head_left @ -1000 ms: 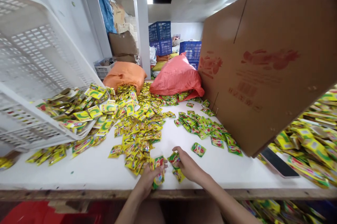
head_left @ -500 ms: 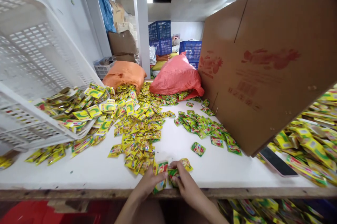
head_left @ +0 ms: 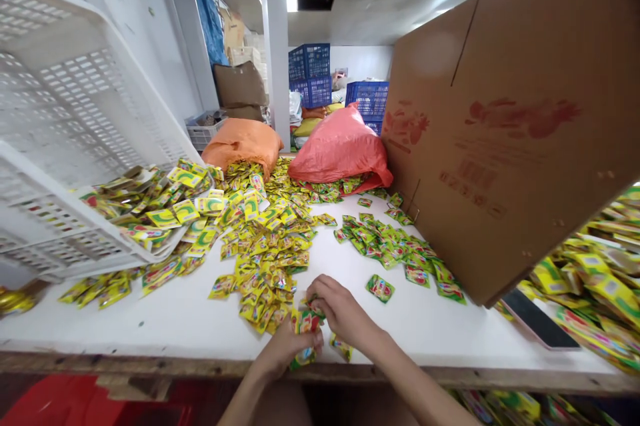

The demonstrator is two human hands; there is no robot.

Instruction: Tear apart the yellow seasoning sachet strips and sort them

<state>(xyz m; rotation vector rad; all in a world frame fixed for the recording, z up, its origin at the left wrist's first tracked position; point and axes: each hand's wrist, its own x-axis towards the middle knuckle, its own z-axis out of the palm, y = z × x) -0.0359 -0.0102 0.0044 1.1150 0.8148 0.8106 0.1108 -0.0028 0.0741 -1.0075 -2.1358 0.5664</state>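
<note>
My left hand [head_left: 284, 350] is closed on a yellow-and-green packet [head_left: 306, 322] with a red print, just above the table's front edge. My right hand [head_left: 345, 311] pinches a small green sachet [head_left: 315, 307] at the packet's upper end; the fingers partly hide it. Whether the sachet is inside the packet I cannot tell. A yellow-green sachet [head_left: 341, 348] lies below my right hand. Beyond my left hand spreads a heap of small yellow sachets [head_left: 267, 269]. Farther right is a pile of green sachets [head_left: 393, 245], with a single green sachet [head_left: 380, 288] nearer me.
A tilted white basket [head_left: 115, 126] spills flat yellow packets [head_left: 185, 211] at left. An orange sack [head_left: 243, 139] and a red sack [head_left: 343, 149] lie at the back. The large cardboard box [head_left: 500, 133] leans at right, beside a phone [head_left: 540, 319] and more packets [head_left: 595, 286].
My right hand has moved up and left, bringing a green sachet to the packet's top. The yellow-green sachet formerly behind that hand now lies below it. The view has shifted slightly.
</note>
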